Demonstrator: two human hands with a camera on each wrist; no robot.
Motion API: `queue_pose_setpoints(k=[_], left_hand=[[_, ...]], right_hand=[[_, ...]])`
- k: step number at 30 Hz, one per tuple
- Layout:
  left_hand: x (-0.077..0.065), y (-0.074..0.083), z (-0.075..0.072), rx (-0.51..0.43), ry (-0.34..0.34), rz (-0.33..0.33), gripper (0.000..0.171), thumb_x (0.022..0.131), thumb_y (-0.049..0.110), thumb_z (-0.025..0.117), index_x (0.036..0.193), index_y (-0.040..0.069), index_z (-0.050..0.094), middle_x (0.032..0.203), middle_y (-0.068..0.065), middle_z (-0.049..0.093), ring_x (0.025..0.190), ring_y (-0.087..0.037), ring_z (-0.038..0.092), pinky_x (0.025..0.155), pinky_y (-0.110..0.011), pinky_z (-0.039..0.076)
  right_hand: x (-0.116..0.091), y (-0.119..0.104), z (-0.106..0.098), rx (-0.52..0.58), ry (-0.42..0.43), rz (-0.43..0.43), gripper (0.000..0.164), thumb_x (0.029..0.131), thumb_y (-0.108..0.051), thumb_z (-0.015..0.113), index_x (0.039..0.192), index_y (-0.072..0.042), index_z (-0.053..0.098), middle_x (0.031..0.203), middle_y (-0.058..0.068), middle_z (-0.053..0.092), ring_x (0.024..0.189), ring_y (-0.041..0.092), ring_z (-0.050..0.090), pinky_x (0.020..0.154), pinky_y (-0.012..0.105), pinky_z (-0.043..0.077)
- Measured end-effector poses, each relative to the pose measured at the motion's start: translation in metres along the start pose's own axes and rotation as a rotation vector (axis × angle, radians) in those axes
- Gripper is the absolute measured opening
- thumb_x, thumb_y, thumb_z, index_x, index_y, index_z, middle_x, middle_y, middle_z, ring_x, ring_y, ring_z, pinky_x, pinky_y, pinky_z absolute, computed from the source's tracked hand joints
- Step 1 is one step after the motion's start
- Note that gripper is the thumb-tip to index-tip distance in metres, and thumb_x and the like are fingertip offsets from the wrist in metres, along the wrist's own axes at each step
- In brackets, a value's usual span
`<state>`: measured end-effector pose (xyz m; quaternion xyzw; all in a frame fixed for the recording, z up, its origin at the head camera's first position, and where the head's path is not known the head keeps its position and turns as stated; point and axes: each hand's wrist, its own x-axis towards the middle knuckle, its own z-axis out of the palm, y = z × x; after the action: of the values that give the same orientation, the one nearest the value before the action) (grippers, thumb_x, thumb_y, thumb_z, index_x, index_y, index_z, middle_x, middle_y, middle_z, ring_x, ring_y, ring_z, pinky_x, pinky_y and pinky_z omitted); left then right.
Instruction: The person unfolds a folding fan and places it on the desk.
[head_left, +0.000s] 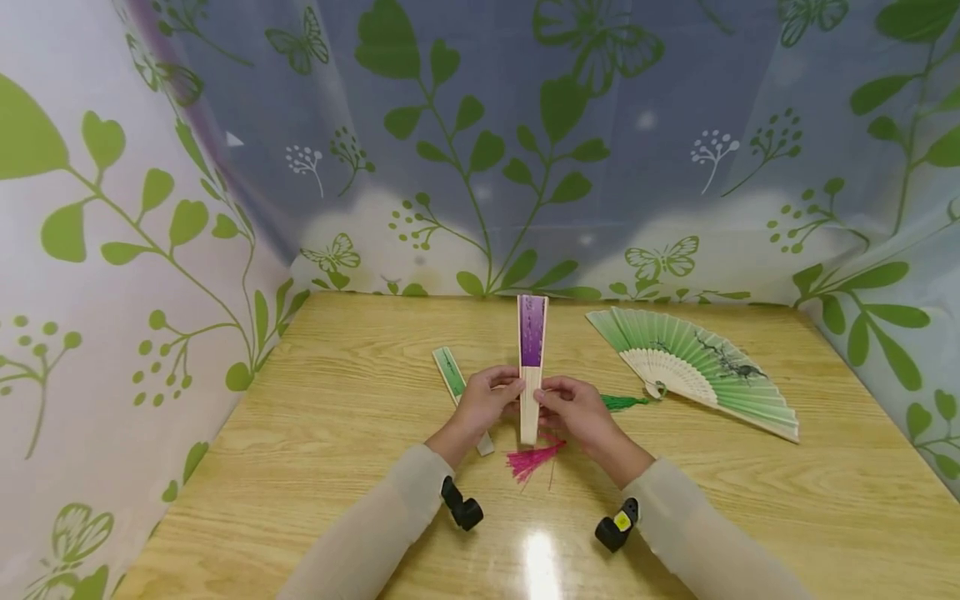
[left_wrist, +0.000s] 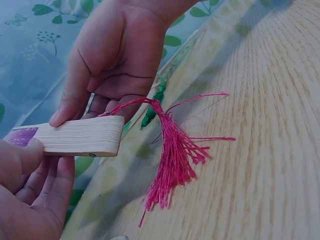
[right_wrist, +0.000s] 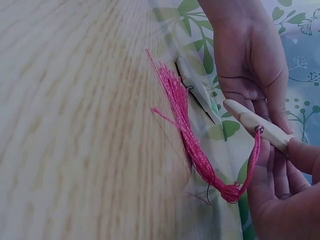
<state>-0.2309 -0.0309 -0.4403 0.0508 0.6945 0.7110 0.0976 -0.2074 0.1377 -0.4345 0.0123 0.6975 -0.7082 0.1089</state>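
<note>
Both hands hold a folded fan (head_left: pixel 532 333) upright over the middle of the table, purple cloth at the top and pale wooden ribs below. My left hand (head_left: pixel 483 408) pinches it from the left, thumb on the ribs. From the right, my right hand (head_left: pixel 583 414) grips it with thumb in front and fingers behind. A pink tassel (left_wrist: pixel 172 155) hangs by its cord from the rivet end, which the right wrist view shows with a small metal rivet (right_wrist: pixel 259 129). Behind the left hand lies a second folded fan (head_left: pixel 447 371), green and white, partly hidden.
An open green fan (head_left: pixel 712 367) with a dark branch print lies at the right on the wooden table (head_left: pixel 315 467). Its green tassel (head_left: pixel 622 403) reaches toward the right hand. Leaf-patterned cloth (head_left: pixel 480 167) hangs along the back and sides.
</note>
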Motion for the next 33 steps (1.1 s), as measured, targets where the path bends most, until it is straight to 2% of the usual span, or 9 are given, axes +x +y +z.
queue_pose_setpoints(k=[9, 14, 17, 20, 22, 29, 33], left_hand=[[0.001, -0.001, -0.002, -0.020, 0.005, -0.008, 0.027, 0.097, 0.004, 0.058, 0.120, -0.010, 0.059, 0.100, -0.010, 0.062, 0.082, -0.010, 0.062, 0.089, -0.046, 0.056], [-0.011, 0.015, 0.000, -0.008, 0.015, -0.018, 0.026, 0.097, 0.002, 0.058, 0.120, -0.011, 0.059, 0.102, -0.013, 0.062, 0.084, -0.012, 0.063, 0.091, -0.047, 0.055], [-0.019, 0.024, 0.001, 0.002, 0.021, -0.003, 0.026, 0.097, 0.002, 0.057, 0.119, -0.012, 0.059, 0.103, -0.015, 0.063, 0.085, -0.013, 0.064, 0.090, -0.046, 0.055], [-0.021, 0.025, 0.001, -0.010, 0.029, -0.002, 0.026, 0.098, 0.002, 0.056, 0.120, -0.011, 0.059, 0.103, -0.015, 0.063, 0.084, -0.013, 0.064, 0.089, -0.045, 0.056], [-0.021, 0.025, 0.001, -0.018, 0.034, -0.002, 0.026, 0.098, 0.003, 0.056, 0.120, -0.011, 0.059, 0.103, -0.016, 0.063, 0.083, -0.013, 0.065, 0.089, -0.045, 0.056], [-0.001, -0.002, -0.001, -0.046, 0.062, -0.010, 0.028, 0.097, 0.005, 0.058, 0.121, -0.010, 0.058, 0.103, -0.014, 0.062, 0.081, -0.013, 0.063, 0.088, -0.045, 0.057], [-0.001, -0.002, 0.001, -0.052, 0.081, -0.003, 0.029, 0.097, 0.008, 0.060, 0.121, -0.008, 0.058, 0.101, -0.012, 0.062, 0.080, -0.012, 0.062, 0.085, -0.043, 0.058]], right_hand=[[0.001, -0.002, 0.004, -0.030, 0.034, 0.004, 0.027, 0.097, -0.009, 0.061, 0.117, 0.008, 0.058, 0.083, 0.004, 0.061, 0.066, 0.013, 0.062, 0.063, 0.027, 0.059], [0.001, -0.003, 0.006, -0.052, 0.055, -0.026, 0.025, 0.096, -0.008, 0.061, 0.115, 0.008, 0.060, 0.083, 0.005, 0.062, 0.065, 0.013, 0.061, 0.061, 0.025, 0.057], [0.001, -0.003, 0.008, -0.064, 0.073, -0.036, 0.024, 0.096, -0.008, 0.062, 0.114, 0.008, 0.061, 0.083, 0.006, 0.063, 0.064, 0.014, 0.061, 0.060, 0.026, 0.057], [0.001, -0.002, 0.008, -0.069, 0.095, -0.042, 0.023, 0.096, -0.009, 0.062, 0.112, 0.007, 0.061, 0.082, 0.006, 0.062, 0.063, 0.014, 0.061, 0.061, 0.028, 0.058], [0.002, -0.002, 0.008, -0.065, 0.107, -0.047, 0.022, 0.096, -0.009, 0.062, 0.111, 0.007, 0.061, 0.082, 0.006, 0.062, 0.062, 0.013, 0.061, 0.061, 0.029, 0.058], [0.003, -0.001, 0.008, -0.072, 0.141, -0.060, 0.019, 0.095, -0.008, 0.063, 0.108, 0.006, 0.061, 0.080, 0.006, 0.062, 0.061, 0.012, 0.061, 0.061, 0.031, 0.059], [0.004, 0.000, 0.009, -0.072, 0.165, -0.063, 0.018, 0.095, -0.007, 0.062, 0.107, 0.006, 0.061, 0.080, 0.006, 0.062, 0.061, 0.013, 0.061, 0.061, 0.032, 0.059]])
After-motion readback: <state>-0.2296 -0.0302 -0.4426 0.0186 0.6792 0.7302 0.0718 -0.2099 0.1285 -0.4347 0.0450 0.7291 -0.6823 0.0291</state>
